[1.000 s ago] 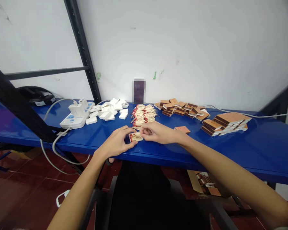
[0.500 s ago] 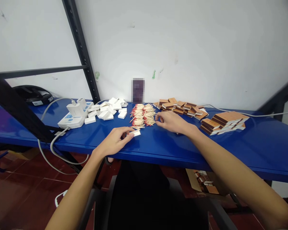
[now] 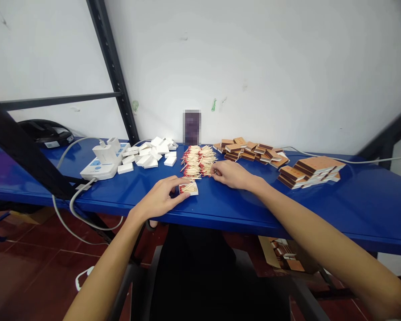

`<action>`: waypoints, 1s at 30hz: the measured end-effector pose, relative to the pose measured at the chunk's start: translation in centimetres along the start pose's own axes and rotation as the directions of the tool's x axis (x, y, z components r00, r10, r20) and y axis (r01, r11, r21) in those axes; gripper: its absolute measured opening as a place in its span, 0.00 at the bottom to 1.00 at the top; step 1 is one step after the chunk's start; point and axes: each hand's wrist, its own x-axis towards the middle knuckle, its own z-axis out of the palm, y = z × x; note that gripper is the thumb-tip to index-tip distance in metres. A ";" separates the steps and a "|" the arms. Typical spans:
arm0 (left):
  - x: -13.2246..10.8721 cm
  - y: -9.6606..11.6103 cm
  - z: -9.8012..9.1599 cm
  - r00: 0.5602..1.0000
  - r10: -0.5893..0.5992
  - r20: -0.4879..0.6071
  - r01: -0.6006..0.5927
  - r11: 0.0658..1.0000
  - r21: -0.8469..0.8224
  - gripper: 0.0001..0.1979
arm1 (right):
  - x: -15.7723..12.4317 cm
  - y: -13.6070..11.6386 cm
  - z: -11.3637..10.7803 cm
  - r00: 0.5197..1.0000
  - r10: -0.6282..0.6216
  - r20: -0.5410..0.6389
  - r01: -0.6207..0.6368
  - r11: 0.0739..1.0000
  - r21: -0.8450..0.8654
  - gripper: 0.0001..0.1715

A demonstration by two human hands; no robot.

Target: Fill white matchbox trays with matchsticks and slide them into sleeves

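So the left hand (image 3: 161,196) has the little white tray (image 3: 195,192) of matches pinched between thumb and fingers, right at its fingertips on the blue desk (image 3: 240,209). Right hand (image 3: 233,174) is at the match pile (image 3: 198,159)'s right edge, fingers curled, can't tell if it's gripping any.

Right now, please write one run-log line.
left hand: holds matchbox tray, matches inside; right hand: at right edge of match pile, grasp unclear
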 end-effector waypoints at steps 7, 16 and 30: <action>-0.1 0.2 -0.3 0.999 0.024 0.030 -0.024 1.000 -0.013 0.17 | -0.7 0.9 -1.4 0.998 -0.063 0.000 0.063 0.991 -0.115 0.08; 0.0 0.0 0.0 0.999 -0.049 -0.007 0.049 0.999 -0.017 0.22 | -1.0 0.8 -2.1 0.992 0.011 0.126 -0.011 1.000 0.001 0.12; 0.1 0.0 0.3 0.999 -0.043 -0.022 0.045 0.992 0.115 0.19 | -1.4 -0.5 -2.1 0.975 -0.153 0.158 0.108 0.959 0.261 0.09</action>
